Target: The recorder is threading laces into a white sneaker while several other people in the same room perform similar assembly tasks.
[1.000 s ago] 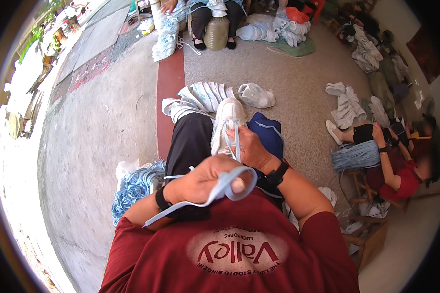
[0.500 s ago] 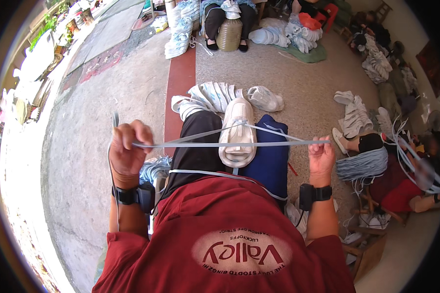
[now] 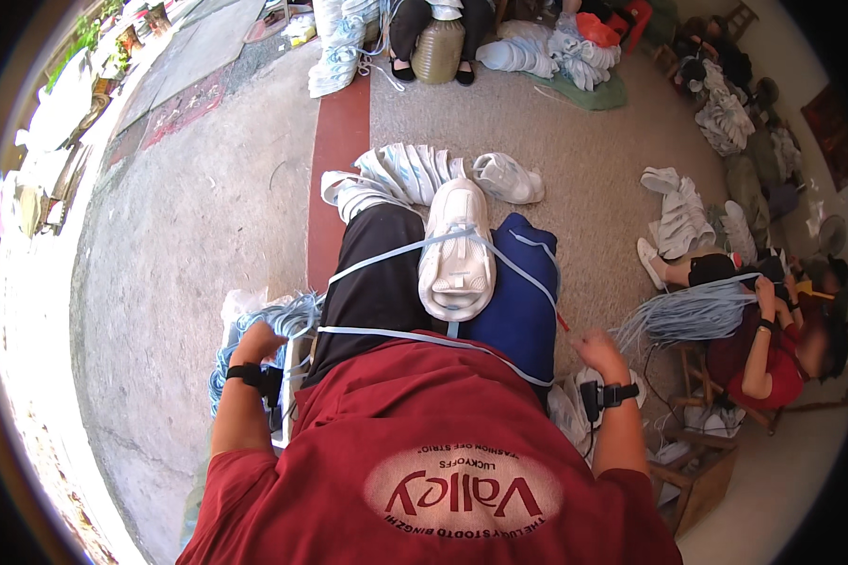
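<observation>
A white sneaker (image 3: 457, 250) rests between my knees, its opening toward me. A pale blue shoelace (image 3: 372, 256) crosses its tongue. One side runs over my black-trousered left thigh, the other over the blue cloth (image 3: 516, 320) on my right thigh. My left hand (image 3: 257, 343) is lowered beside a bundle of light blue laces (image 3: 297, 314), with curled fingers partly lost against it. Out past the blue cloth, my right hand (image 3: 601, 355) has its fingers drawn together, and the shoelace runs toward it. What either hand grips is not clear.
A row of white shoes (image 3: 407, 169) and a single white shoe (image 3: 509, 179) lie beyond my knees. At right, a seated person holds a bunch of laces (image 3: 693, 311) near a wooden stool (image 3: 697, 480). A pale blue cord (image 3: 405, 333) crosses my lap.
Both hands have dropped from the raised, stretched lace to low at my sides, the left one beside the lace bundle. The shoelace now lies down across my thighs. The person at right has shifted.
</observation>
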`<state>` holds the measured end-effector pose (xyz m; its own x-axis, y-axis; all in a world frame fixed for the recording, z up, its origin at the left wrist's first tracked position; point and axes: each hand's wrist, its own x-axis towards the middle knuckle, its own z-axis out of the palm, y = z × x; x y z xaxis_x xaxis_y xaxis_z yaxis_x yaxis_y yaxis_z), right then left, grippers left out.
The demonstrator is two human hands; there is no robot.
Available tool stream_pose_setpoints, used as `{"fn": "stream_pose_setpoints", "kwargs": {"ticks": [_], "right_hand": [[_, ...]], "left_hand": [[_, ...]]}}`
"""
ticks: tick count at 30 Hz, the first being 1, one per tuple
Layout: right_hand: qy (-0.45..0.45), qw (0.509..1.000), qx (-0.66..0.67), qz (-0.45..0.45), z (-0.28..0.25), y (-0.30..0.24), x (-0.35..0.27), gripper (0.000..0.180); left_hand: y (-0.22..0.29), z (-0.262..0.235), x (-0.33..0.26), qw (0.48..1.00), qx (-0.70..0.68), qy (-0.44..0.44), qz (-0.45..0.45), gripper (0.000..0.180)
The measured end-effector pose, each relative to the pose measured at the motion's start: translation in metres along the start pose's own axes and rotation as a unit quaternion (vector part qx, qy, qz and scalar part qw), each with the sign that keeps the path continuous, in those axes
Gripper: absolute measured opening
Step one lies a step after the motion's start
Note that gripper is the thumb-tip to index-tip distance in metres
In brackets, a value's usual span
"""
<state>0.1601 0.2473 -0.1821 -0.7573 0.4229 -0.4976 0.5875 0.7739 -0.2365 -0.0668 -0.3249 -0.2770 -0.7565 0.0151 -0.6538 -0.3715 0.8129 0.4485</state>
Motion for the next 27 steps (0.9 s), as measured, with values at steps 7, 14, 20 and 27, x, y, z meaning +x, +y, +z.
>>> {"fn": "stream_pose_setpoints", "kwargs": {"ticks": [7, 14, 20, 27], "right_hand": [[0.248, 0.891, 0.028, -0.378, -0.036, -0.178, 0.043, 0.053], [0.153, 0.927, -0.122, -0.321, 0.007, -0.186, 0.056, 0.066], [0.134, 0.936, -0.095, -0.310, -0.009, -0.191, 0.050, 0.051], [0.264, 0.893, -0.041, -0.362, -0.035, -0.126, 0.054, 0.016]], "left_hand": [[0.257, 0.041, -0.075, 0.814, 0.020, 0.178, 0.553, 0.035], [0.298, 0.105, -0.063, 0.772, 0.249, 0.174, 0.558, 0.032], [0.298, 0.099, -0.064, 0.782, 0.246, 0.167, 0.547, 0.031], [0.261, 0.029, -0.040, 0.772, 0.139, 0.152, 0.602, 0.012]]}}
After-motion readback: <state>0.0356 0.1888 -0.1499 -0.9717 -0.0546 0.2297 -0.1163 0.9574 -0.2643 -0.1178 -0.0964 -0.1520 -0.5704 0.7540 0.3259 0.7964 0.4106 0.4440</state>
